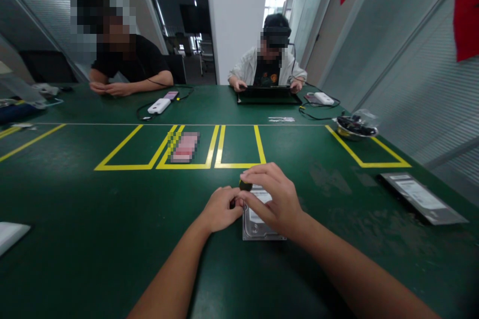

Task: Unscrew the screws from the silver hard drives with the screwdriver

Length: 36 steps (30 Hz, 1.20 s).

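Note:
A silver hard drive (258, 231) with a white label lies on the green table in front of me, partly covered by my hands. Between the thumb and fingers of my right hand (280, 198) is a small dark cylinder with a yellow edge (245, 185), like a screwdriver handle seen from its end. It stands over the drive's left side; its lower part is hidden. My left hand (221, 210) is at the drive's left edge, fingers curled and pressed together just below the dark cylinder. What those fingers grip does not show.
Another hard drive (419, 194) lies at the right. Behind it stands a metal bowl (355, 132) of dark parts. Yellow tape outlines (239, 165) mark the table, one around a pink-red blurred item (185, 147). Two people sit opposite, one holding a black panel (268, 95).

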### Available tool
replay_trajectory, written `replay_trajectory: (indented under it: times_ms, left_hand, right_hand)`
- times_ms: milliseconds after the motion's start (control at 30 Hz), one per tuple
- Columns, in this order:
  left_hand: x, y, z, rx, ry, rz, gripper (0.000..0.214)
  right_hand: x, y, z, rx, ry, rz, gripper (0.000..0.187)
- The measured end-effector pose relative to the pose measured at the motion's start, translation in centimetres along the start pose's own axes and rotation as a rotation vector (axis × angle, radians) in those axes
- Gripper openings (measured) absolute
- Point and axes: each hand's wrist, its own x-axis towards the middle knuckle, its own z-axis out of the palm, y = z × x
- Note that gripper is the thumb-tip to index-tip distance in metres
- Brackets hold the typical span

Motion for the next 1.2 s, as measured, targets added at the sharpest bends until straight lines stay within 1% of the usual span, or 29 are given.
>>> replay_trajectory:
  times_ms: [100,200,333,600,767,933,1067,1200]
  left_hand:
    - [0.04,0.11,-0.04,-0.006,-0.008,-0.003,0.01]
    - [0.03,0.07,0.04,0.011,0.0,-0.018,0.007]
    - [-0.06,-0.05,0.14,0.019,0.009,-0.048,0.006]
    - [-0.09,-0.11,0.12,-0.043,0.021,-0.002,0.012]
    - [-0.1,-0.06,0.08,-0.042,0.032,0.008,0.013]
    - [-0.13,0.16,0.02,-0.043,0.007,-0.009,0.011]
    - [-0.16,-0.07,0.25,-0.063,0.008,-0.017,0.009]
    - [-0.16,-0.31,0.36,-0.074,0.019,-0.009,0.01]
  right_hand:
    - [-0.19,0.12,0.1,-0.009,-0.001,0.029,0.03]
    - [-0.32,0.17,0.07,-0.022,0.003,0.043,0.027]
    - [-0.29,0.07,-0.08,-0.014,0.014,0.05,0.027]
    - [0.13,-0.05,-0.13,-0.006,0.006,0.004,0.027]
    - [0.34,-0.03,-0.21,0.011,-0.007,-0.015,0.029]
    - [0.25,0.07,-0.17,-0.021,-0.013,-0.001,0.024]
    - [0.14,0.12,-0.19,-0.06,0.0,0.038,0.02]
    - [0.22,-0.12,-0.28,-0.057,-0.001,0.034,0.018]
